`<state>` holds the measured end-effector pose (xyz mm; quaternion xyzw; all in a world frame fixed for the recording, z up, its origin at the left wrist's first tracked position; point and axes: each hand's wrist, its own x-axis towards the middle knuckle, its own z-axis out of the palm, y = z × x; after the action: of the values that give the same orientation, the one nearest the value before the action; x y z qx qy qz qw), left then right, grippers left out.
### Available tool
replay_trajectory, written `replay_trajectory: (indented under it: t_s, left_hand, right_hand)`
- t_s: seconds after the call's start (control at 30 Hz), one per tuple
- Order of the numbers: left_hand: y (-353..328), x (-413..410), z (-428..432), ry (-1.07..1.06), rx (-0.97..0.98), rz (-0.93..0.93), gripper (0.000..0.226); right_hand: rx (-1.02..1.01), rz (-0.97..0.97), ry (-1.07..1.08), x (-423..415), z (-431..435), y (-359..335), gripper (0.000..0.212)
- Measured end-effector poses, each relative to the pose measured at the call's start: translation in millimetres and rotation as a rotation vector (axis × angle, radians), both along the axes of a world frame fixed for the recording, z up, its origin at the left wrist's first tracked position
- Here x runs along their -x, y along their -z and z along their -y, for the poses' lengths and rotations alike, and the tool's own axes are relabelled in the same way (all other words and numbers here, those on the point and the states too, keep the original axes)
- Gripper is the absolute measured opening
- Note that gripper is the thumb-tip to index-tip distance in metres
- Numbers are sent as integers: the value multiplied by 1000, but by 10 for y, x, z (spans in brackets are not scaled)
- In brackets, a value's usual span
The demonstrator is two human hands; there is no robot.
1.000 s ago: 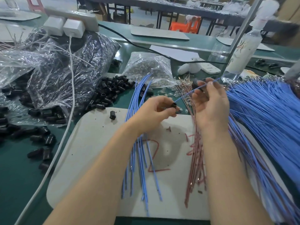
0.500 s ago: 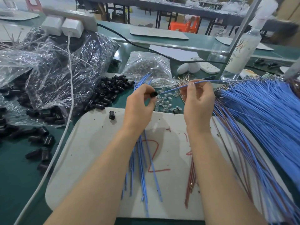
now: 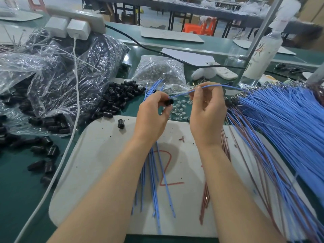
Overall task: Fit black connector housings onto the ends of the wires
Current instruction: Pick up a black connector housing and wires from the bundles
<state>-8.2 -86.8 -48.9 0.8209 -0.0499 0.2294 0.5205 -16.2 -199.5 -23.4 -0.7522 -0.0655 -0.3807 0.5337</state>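
Note:
My left hand point(image 3: 150, 118) pinches a small black connector housing point(image 3: 169, 102) between thumb and fingertips above the far edge of the white board point(image 3: 98, 155). My right hand point(image 3: 207, 116) grips a single blue wire point(image 3: 215, 86) whose left end meets the housing; the wire arcs right into the big blue wire bundle point(image 3: 280, 120). Loose black housings point(image 3: 119, 99) are heaped left of my hands. One housing point(image 3: 121, 124) stands alone on the board.
Finished blue wires point(image 3: 154, 172) and reddish wires point(image 3: 205, 199) lie on the board under my forearms. Plastic bags point(image 3: 57, 81) of housings fill the left side, crossed by a white charger cable point(image 3: 75, 102). A bag of clear parts point(image 3: 159, 72) and a spray bottle point(image 3: 263, 55) stand behind.
Both hands rose and shifted left from the board's centre to its far edge. The blue wire end has been brought up to the housing in my left hand.

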Motion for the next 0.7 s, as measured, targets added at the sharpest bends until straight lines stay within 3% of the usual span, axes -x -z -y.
replay_trajectory:
  t_s: [0.43,0.7]
  left_hand:
    - [-7,14,-13,-47,-53,21,10]
    - [1,25,-1,-51,-190,77,11]
  right_hand:
    - [20,-25,11,-41,100,-17,5]
    - [40,-42,-5,-43,110,-5,3]
